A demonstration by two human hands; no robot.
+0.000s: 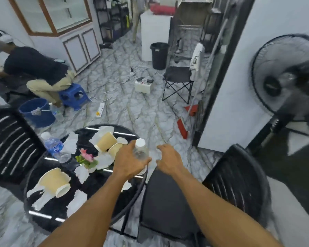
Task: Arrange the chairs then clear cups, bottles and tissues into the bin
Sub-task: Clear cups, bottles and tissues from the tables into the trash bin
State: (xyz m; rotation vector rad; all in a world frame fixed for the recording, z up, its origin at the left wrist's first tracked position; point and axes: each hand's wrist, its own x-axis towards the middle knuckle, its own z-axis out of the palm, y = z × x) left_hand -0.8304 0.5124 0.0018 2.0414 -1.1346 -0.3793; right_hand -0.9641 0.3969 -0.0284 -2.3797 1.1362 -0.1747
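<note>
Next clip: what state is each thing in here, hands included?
Left hand: grips the clear bottle.
Clear bottle: capped, upright, held at the edge of the table.
Right hand: open, holds nothing.
Blue-label bottle: capped, on the table.
Front paper cup: on its side.
Two centre cups: tipped over.
Tissues: crumpled, scattered on the table.
Bin: open, upright, across the room.
</note>
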